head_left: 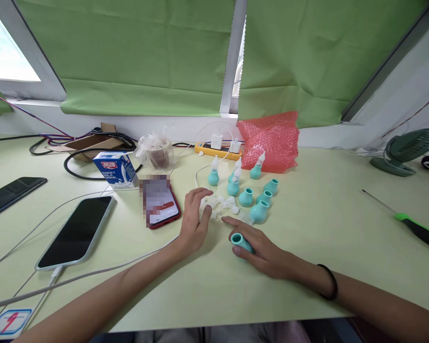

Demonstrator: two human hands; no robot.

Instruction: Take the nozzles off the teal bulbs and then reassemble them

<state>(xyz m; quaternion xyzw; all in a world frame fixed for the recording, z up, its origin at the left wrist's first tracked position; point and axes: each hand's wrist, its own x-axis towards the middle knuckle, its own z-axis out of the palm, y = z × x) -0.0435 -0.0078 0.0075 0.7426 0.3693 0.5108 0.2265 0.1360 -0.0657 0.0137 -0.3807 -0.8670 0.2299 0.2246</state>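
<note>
One teal, smooth, hollow bulb with an open round mouth (243, 245) is being held just below the centre of the frame by the right hand (266, 251). It is being grasped between the thumb and the curled fingers, its mouth is pointing up and leftward, and the index finger is being stretched toward some small, thin, translucent whitish loose pieces (229, 203). Slightly farther, left of centre, the left hand (194, 221) is being held with its fingers gently curved and its thumb well apart; nothing is seen being gripped by it, though whether a loose piece is being touched cannot be told. These pieces are lying scattered on the pale yellow-green tabletop (186, 297).

Just right of the heap, four teal open-mouthed bulbs (259, 213) are resting close together. Beyond them, above the frame's centre, four teal bulbs with pointed translucent tips (213, 177) are standing upright. Tips are thus being borne by four bulbs, while five, counting the held one, are showing bare mouths; by that count, roughly half seems to be remaining.

Farther back, a red bubble-wrap pouch (270, 145) and a yellow power strip with white plugs (208, 149) are lying near the wall, below green fabric blinds (146, 52).
</note>
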